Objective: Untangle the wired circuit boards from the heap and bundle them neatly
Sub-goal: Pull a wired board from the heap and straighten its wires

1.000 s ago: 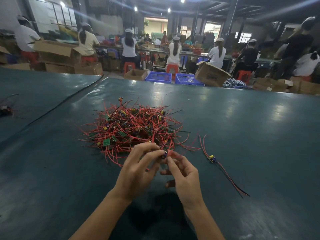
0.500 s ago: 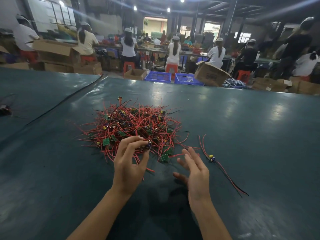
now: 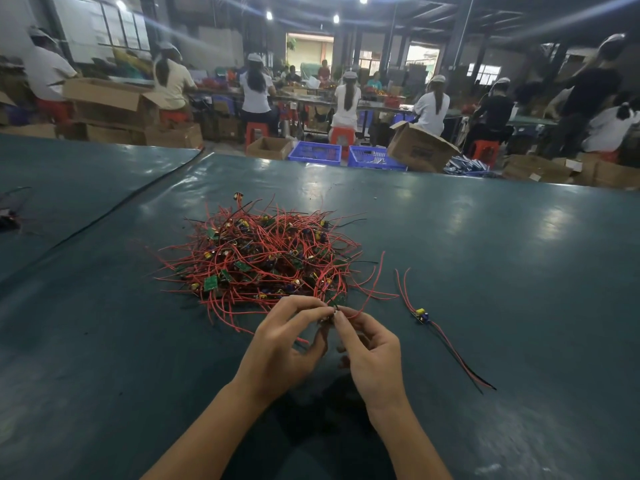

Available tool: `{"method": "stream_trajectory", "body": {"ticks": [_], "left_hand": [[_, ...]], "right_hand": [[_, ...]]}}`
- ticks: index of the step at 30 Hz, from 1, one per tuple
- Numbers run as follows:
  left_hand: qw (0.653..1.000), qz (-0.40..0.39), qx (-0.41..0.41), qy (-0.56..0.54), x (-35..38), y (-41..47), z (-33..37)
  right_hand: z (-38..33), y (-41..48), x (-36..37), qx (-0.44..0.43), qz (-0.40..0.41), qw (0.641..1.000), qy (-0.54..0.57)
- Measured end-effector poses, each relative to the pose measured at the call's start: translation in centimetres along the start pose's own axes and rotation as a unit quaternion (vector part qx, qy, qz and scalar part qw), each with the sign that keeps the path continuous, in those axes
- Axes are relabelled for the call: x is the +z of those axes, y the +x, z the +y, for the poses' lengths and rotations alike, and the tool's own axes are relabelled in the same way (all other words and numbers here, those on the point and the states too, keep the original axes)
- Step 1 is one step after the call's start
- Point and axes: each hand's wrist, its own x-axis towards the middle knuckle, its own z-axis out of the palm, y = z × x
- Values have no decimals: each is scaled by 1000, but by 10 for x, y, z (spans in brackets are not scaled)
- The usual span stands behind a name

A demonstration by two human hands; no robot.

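A tangled heap of small green circuit boards with red and black wires lies on the dark green table. At the heap's near edge my left hand and my right hand meet, fingertips together. Both pinch one small wired board, whose red wires still run into the heap. A single separated board with yellow and blue parts lies to the right, its red and black wires stretched toward me.
A seam splits the table surface at the left, with a dark wired item at the far left edge. Beyond the table's far edge stand cardboard boxes, blue crates and seated workers.
Half a second ago my right hand hovered open, apart from the left, which pinched a board. Now both hands have come together again and pinch the board at the heap's near edge.
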Motion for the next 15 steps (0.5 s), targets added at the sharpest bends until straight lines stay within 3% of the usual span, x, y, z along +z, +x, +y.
{"method": "stream_trajectory", "body": {"ticks": [11,13,15], "left_hand": [[997,15,-28,-65,0,1,4],[993,41,-69,-91,2,2,6],[970,77,-173,-152,6,4,11]], "right_hand": [[-1,1,-3,19,-25,999,22],[0,2,-2,27,-3,999,23],[1,4,-1,54,23,997,57]]}}
